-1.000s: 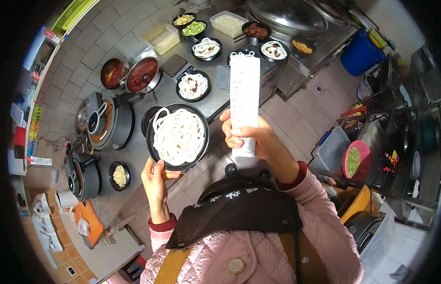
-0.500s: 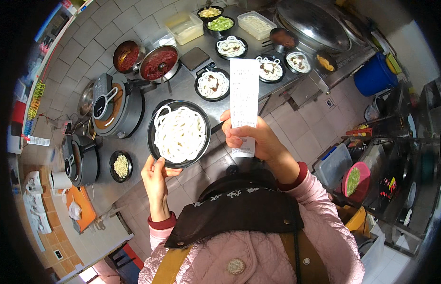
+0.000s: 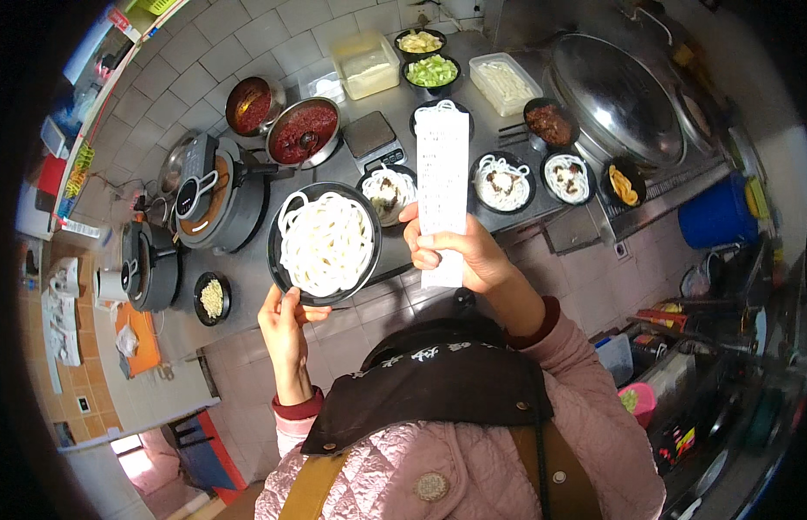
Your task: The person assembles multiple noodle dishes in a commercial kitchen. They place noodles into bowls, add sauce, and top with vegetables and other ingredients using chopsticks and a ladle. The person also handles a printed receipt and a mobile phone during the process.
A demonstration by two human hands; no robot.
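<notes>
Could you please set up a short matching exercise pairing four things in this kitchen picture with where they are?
Things:
1. bowl of noodles
2. paper slip
3. blue bucket
4. wok

Places:
A. on the floor at the right
B. on the stove, far right of the counter
C. in the left hand
D. in the right hand

Pairs: 1-C, 2-D, 3-A, 4-B
</notes>
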